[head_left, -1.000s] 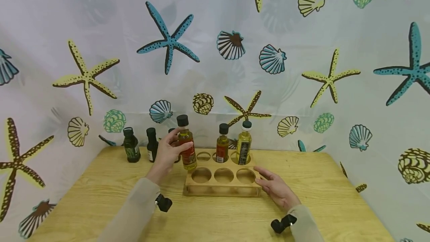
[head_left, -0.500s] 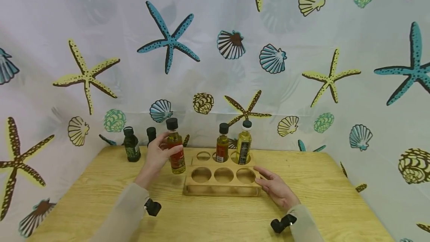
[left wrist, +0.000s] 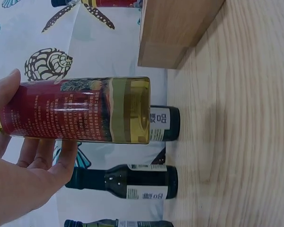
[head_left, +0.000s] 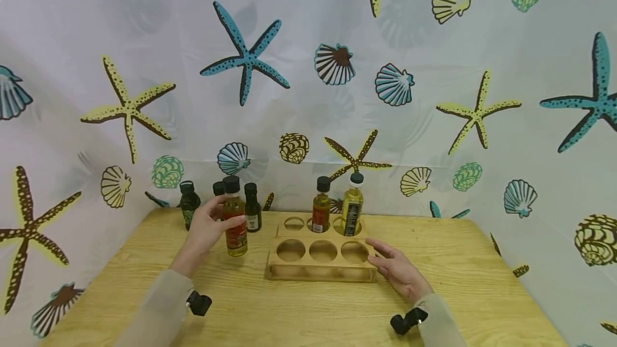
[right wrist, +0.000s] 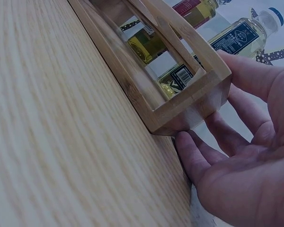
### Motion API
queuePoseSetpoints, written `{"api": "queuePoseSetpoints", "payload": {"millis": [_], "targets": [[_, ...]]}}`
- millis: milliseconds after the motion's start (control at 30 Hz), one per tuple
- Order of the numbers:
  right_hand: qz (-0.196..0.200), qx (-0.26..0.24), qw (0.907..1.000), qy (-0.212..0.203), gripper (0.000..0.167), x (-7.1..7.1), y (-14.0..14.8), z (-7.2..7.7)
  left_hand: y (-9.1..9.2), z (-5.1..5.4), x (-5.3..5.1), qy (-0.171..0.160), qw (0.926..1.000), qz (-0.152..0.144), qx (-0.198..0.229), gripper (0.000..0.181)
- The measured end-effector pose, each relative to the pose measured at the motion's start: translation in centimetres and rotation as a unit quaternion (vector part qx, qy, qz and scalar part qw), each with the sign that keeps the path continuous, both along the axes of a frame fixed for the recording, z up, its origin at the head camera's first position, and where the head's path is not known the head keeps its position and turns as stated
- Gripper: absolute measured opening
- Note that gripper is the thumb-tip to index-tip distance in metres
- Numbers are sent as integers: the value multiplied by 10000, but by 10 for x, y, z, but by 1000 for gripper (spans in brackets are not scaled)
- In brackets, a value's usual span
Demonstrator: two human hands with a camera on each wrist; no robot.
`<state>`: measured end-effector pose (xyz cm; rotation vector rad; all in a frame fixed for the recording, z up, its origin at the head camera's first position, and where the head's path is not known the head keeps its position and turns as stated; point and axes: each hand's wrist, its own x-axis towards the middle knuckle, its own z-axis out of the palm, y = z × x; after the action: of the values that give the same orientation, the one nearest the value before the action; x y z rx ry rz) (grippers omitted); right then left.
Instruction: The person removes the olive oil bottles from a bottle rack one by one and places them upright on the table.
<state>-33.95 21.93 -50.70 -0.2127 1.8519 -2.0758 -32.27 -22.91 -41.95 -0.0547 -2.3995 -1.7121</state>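
Observation:
My left hand (head_left: 206,225) grips a clear bottle of yellow oil (head_left: 236,235) with a red label and black cap. The bottle is upright, left of the wooden bottle rack (head_left: 322,272); in the left wrist view its base hangs above the table. My right hand (head_left: 399,274) holds the rack's right end, thumb and fingers against the wood, as the right wrist view also shows. Two bottles stand in the rack's back row: a red-labelled oil bottle (head_left: 320,209) in the middle hole and a yellow oil bottle (head_left: 353,202) with a dark label at right. The front-row holes hold nothing.
Several dark bottles stand at the back left: one with a white label (head_left: 253,209), one partly behind the held bottle (head_left: 219,188), and a green-black one (head_left: 189,202). Behind the wooden table (head_left: 299,315) hangs a white curtain (head_left: 308,106) with sea shapes.
My left hand has carried the red-labelled oil bottle left and toward me, away from the rack's back-left hole. A dark bottle behind it has come into view. The right hand stays at the rack.

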Motion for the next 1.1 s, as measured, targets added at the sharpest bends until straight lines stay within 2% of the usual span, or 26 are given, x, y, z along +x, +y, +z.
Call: {"api": "queuePoseSetpoints", "payload": {"millis": [233, 367, 600, 800, 933, 1100], "targets": [[-21, 18, 10000, 3, 60, 0, 0, 0, -15, -5, 3, 158, 9998, 49, 83, 70], [13, 19, 10000, 1, 60, 0, 0, 0, -23, -6, 4, 107, 9999, 81, 98, 70], [97, 36, 9999, 65, 62, 0, 1, 0, -40, -3, 4, -109, 9995, -15, -308, 72], [116, 59, 9999, 45, 63, 2, 1, 1, -54, -5, 7, -237, 9984, -121, -494, 71], [98, 70, 9999, 26, 62, 2, 0, 0, -65, -6, 8, -227, 9975, -72, -665, 72], [28, 35, 10000, 15, 61, 0, 0, -1, -81, -11, 6, -221, 9976, -117, -640, 73]]}}
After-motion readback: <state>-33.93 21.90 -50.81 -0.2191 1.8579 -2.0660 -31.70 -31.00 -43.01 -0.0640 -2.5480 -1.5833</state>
